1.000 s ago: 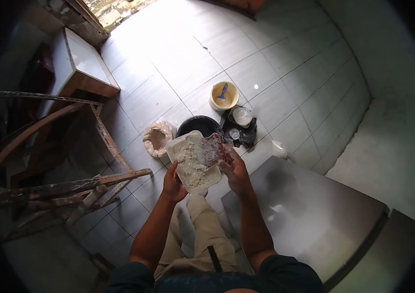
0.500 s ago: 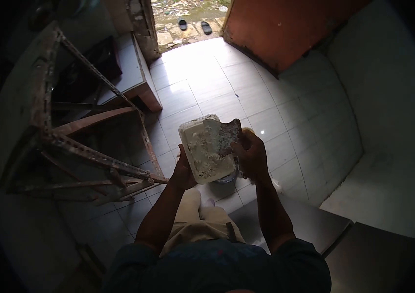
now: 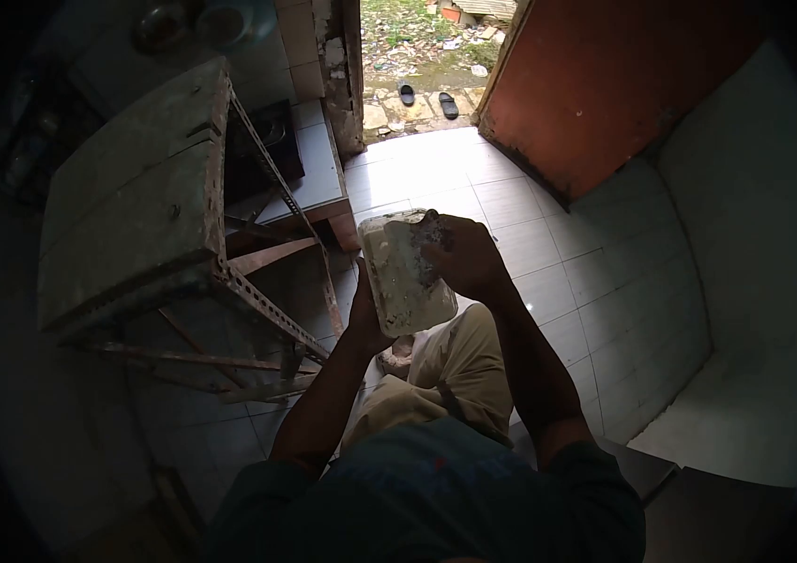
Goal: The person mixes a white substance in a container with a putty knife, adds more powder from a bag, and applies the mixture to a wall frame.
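Head view: nearest to me is my dark shirt [image 3: 417, 479], with my tan trousers [image 3: 464, 361] below it, one knee bent up towards the right. Out in front of my body, clear of the floor [image 3: 595, 281], I hold up a pale tray [image 3: 367, 258]. My left hand [image 3: 370, 314] grasps it by its left side. Wet-looking, whitish paste [image 3: 398, 296] coats its inside, lumpier and darker towards the near end. My right hand [image 3: 464, 255] is closed around a flat scraper [image 3: 429, 242], speckled with the same stuff, which lies over the tray's far right part. My fingers cover much of it, so I cannot tell exactly where its edge meets the paste.

Under the tray, partly hidden, a crumpled pinkish bag [image 3: 396, 358] sits on the floor. Low on my right is a grey metal panel [image 3: 637, 466]. To my left a worn stand [image 3: 136, 197] rises on rusty, perforated metal legs. Past it is a white-topped desk [image 3: 321, 159] with a dark appliance on it [image 3: 278, 136]. Farther off, an orange-brown door [image 3: 619, 94] stands open, and two dark sandals [image 3: 448, 105] lie outside on the stone step [image 3: 425, 108].
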